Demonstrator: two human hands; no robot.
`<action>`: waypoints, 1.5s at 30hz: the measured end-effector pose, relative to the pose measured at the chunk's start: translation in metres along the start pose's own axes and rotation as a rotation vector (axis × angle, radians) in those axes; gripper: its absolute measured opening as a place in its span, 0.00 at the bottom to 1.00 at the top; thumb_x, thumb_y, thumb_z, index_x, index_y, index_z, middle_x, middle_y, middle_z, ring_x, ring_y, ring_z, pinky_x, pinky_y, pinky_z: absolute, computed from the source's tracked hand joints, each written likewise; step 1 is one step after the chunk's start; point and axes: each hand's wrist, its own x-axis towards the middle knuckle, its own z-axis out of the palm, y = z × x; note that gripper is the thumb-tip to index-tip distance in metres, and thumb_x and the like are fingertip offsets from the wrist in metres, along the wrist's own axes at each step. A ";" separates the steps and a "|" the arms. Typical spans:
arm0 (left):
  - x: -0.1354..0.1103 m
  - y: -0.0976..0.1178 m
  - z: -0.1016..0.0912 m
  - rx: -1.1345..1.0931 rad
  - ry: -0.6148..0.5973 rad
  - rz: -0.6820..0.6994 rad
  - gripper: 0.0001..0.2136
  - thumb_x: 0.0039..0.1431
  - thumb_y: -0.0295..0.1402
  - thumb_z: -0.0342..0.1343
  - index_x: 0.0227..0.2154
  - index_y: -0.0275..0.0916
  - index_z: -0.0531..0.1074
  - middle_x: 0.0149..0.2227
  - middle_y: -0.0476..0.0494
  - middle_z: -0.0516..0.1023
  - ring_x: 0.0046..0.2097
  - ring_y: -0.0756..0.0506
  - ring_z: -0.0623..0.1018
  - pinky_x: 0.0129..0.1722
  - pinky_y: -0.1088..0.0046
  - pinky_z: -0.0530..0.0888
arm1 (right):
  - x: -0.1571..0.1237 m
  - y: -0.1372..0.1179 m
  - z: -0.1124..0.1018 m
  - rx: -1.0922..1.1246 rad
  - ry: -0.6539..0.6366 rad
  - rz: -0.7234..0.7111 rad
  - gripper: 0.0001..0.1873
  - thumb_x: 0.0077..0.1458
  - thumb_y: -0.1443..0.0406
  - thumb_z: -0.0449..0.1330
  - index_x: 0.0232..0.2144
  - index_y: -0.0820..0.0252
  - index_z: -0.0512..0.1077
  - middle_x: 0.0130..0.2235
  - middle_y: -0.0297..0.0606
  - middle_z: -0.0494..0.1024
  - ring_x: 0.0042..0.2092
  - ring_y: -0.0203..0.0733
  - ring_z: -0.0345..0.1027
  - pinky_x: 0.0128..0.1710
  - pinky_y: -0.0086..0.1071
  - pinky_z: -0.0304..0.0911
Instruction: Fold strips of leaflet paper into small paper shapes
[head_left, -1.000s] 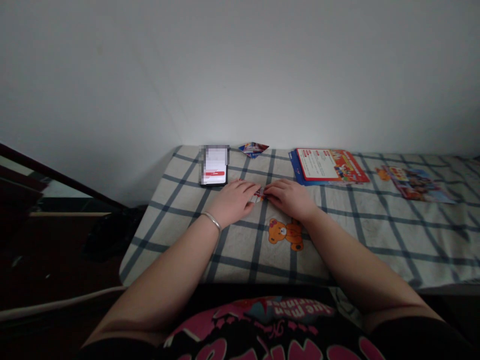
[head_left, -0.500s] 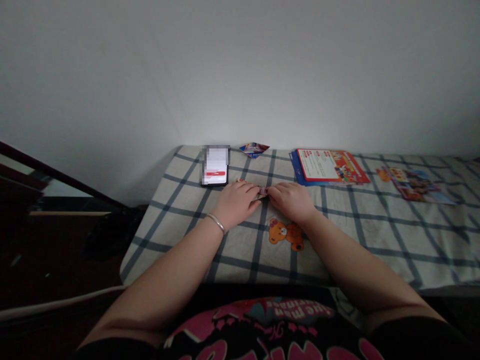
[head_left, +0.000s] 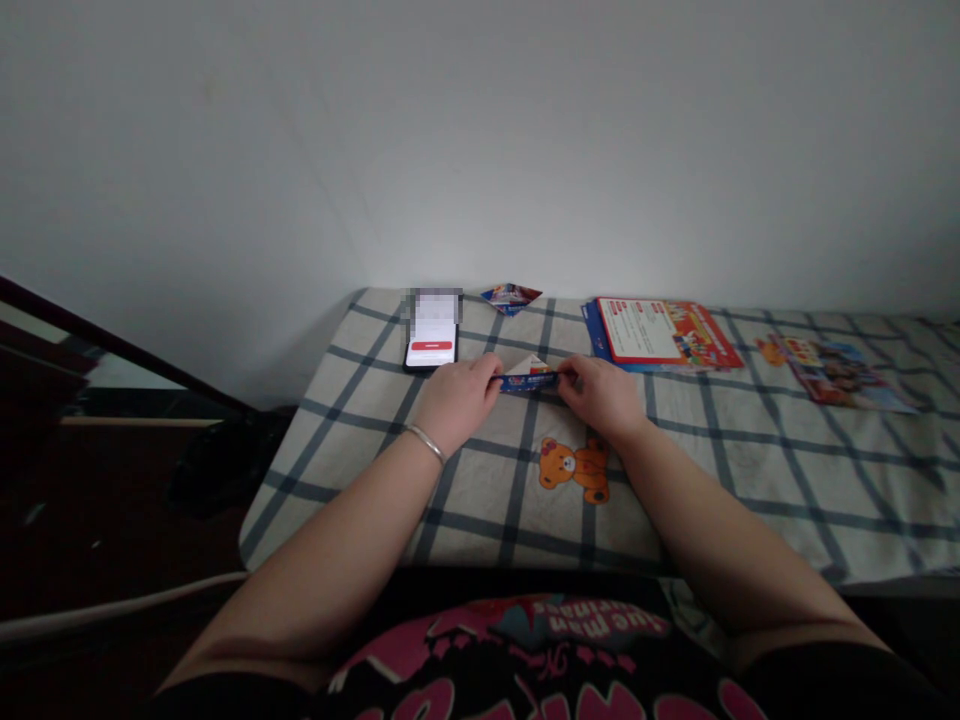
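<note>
Between my hands is a piece of folded paper (head_left: 529, 381), with a blue printed band along its near edge and a pale peak rising behind it. My left hand (head_left: 459, 402) pinches its left end; a silver bangle circles that wrist. Its right end is pinched by my right hand (head_left: 602, 397), fingers curled. Just beyond the paper lies another folded paper piece (head_left: 511, 298), diamond-shaped and printed in blue and red. A phone (head_left: 433, 335) with a lit screen rests beyond my left hand.
A stack of printed sheets (head_left: 660, 333) lies to the right of the folded pieces. Farther right is a colourful printed sheet (head_left: 840, 372). A checked cloth (head_left: 480, 505) with a bear print covers the table, which meets a pale wall (head_left: 525, 140) at the back.
My hands have moved apart and no longer cover the paper's middle. Its blue band and pale peak now show between them. The phone and sheets stay in place.
</note>
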 end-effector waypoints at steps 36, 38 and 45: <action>0.002 -0.004 0.011 -0.384 -0.053 0.349 0.13 0.62 0.23 0.51 0.46 0.39 0.75 0.43 0.45 0.78 0.44 0.47 0.77 0.45 0.69 0.75 | 0.003 0.001 0.016 0.263 0.038 -0.047 0.20 0.53 0.64 0.63 0.49 0.56 0.66 0.36 0.39 0.78 0.42 0.50 0.71 0.43 0.43 0.67; 0.002 -0.002 0.014 -0.338 -0.034 0.387 0.12 0.62 0.24 0.53 0.45 0.39 0.76 0.43 0.44 0.79 0.43 0.47 0.77 0.45 0.68 0.75 | 0.004 0.002 0.016 0.301 0.023 -0.100 0.14 0.53 0.64 0.63 0.43 0.55 0.68 0.39 0.40 0.78 0.44 0.49 0.71 0.45 0.43 0.67; 0.001 0.002 0.015 -0.192 0.006 0.451 0.10 0.61 0.25 0.56 0.44 0.38 0.77 0.40 0.45 0.81 0.42 0.45 0.76 0.44 0.66 0.74 | 0.003 0.006 0.008 0.335 -0.074 -0.227 0.21 0.49 0.54 0.67 0.43 0.56 0.70 0.43 0.42 0.78 0.47 0.50 0.70 0.48 0.44 0.66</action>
